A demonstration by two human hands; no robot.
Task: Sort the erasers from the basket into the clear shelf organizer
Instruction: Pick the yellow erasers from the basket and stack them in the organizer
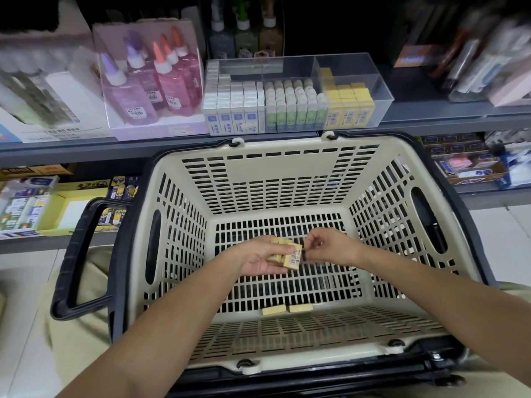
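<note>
Inside the cream plastic basket (275, 179), my left hand (260, 258) holds a small stack of yellow erasers (288, 254) in its palm. My right hand (327, 247) pinches the end of one eraser in that stack. Two more yellow erasers (287, 309) lie side by side on the basket floor near the front wall. On the shelf behind stands the clear shelf organizer (359, 70), with white erasers on the left, green ones in the middle and yellow ones (349, 103) in the right compartment, whose back part is bare.
Pink glue bottles (149, 81) in a box stand left of the organizer. The basket's dark handles (77, 254) hang at its left and front. Lower shelves on both sides carry boxed stationery. Packaged goods fill the top right of the shelf.
</note>
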